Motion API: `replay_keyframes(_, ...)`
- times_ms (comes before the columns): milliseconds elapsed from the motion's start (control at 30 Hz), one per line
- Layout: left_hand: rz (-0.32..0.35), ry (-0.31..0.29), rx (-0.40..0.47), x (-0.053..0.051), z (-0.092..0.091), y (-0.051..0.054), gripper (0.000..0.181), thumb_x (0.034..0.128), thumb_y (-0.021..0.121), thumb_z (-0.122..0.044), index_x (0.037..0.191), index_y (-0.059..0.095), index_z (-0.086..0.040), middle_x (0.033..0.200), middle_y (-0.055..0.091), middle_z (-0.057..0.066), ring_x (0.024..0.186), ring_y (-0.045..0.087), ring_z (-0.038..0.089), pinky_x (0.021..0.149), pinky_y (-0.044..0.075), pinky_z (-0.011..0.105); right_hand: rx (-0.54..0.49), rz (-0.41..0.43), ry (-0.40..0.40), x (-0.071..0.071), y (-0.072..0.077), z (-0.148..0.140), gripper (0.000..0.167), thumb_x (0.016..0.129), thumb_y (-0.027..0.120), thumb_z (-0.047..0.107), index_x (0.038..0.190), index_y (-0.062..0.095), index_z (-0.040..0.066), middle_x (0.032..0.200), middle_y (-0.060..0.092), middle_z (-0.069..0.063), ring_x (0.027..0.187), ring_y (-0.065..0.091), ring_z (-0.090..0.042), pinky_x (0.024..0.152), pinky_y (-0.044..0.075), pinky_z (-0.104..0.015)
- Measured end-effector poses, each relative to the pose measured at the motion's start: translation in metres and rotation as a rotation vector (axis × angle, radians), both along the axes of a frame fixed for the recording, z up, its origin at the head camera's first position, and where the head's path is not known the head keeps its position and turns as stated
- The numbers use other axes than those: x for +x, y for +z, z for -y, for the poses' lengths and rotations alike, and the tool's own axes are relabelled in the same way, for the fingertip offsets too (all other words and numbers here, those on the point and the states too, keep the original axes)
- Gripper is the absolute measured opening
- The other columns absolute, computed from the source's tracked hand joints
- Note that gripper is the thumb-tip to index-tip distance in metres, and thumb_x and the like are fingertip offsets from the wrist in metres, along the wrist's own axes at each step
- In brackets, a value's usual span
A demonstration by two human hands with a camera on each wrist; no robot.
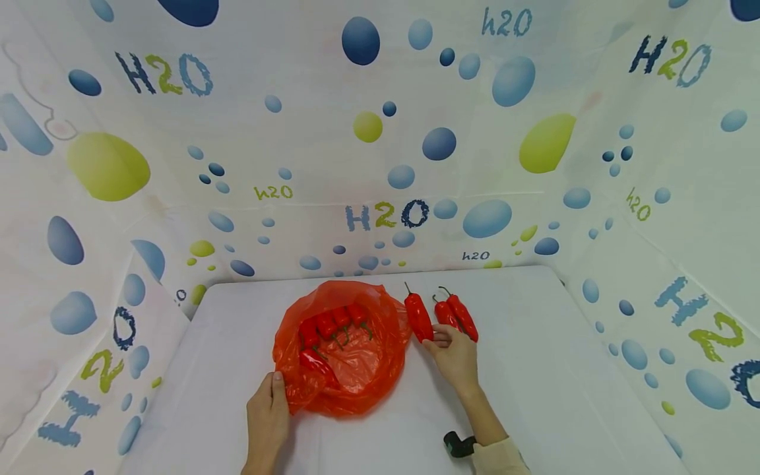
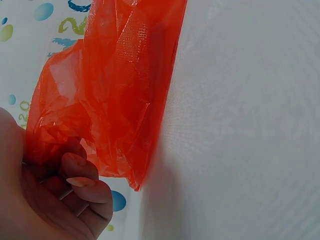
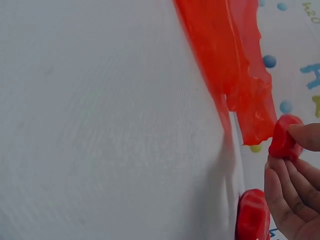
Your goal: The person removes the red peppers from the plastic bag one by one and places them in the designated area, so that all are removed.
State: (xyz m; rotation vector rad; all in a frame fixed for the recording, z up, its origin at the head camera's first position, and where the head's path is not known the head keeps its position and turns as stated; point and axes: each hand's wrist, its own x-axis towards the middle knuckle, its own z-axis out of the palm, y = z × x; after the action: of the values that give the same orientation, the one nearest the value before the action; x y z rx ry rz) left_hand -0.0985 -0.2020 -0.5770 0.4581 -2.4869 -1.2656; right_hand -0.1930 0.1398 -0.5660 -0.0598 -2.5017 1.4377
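An orange-red plastic bag [image 1: 380,389] stands with its mouth open on the white table, several red chili peppers [image 1: 325,324] lying inside. My left hand [image 1: 267,412] grips the bag's near-left rim; in the left wrist view its curled fingers [image 2: 90,192] are on the thin plastic [image 2: 120,90]. To the right of the bag, my right hand [image 1: 454,359] pinches one red chili pepper [image 1: 418,315] by its lower end, stem pointing away. The right wrist view shows that pepper [image 3: 286,137] between thumb and fingers. Two more peppers [image 1: 462,315] lie on the table just beyond the right hand.
A small black object [image 1: 457,445] lies beside the right forearm, partly hidden by the sleeve [image 1: 501,456]. The white table [image 1: 552,369] extends on both sides. Behind and beside it hangs a white sheet [image 1: 309,132] printed with blue and green drops.
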Motion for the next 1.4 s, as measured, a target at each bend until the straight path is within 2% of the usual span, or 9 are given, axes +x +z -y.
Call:
replay_keyframes(333, 0.011, -0.004, 0.006, 0.001, 0.001, 0.001, 0.042, 0.1151, 0.035, -0.035, 0.103, 0.062, -0.005, 0.069, 0.049, 0.002, 0.070, 0.048, 0.018, 0.060, 0.039, 0.027, 0.000, 0.049, -0.052, -0.003, -0.008, -0.008, 0.035, 0.088, 0.085, 0.014, 0.119, 0.074, 0.001, 0.095, 0.077, -0.010, 0.085, 0.075, -0.025, 0.079, 0.062, -0.042)
replay_keyframes(933, 0.032, -0.006, 0.013, 0.001, 0.000, 0.002, 0.044, 0.1152, 0.033, -0.037, 0.106, 0.062, -0.004, 0.072, 0.050, 0.003, 0.072, 0.048, 0.018, 0.061, 0.039, 0.027, 0.027, 0.051, -0.119, -0.004, -0.017, -0.018, 0.031, 0.087, 0.083, 0.013, 0.113, 0.074, -0.002, 0.091, 0.076, -0.012, 0.081, 0.074, -0.027, 0.078, 0.062, -0.046)
replay_keyframes(1400, -0.004, 0.000, -0.002, 0.001, 0.001, 0.000, 0.043, 0.1151, 0.035, -0.035, 0.102, 0.062, -0.004, 0.070, 0.049, 0.003, 0.073, 0.049, 0.020, 0.062, 0.038, 0.029, 0.041, 0.082, -0.153, -0.005, -0.020, -0.021, 0.029, 0.088, 0.082, 0.014, 0.111, 0.075, -0.002, 0.091, 0.077, -0.014, 0.085, 0.074, -0.030, 0.080, 0.060, -0.051)
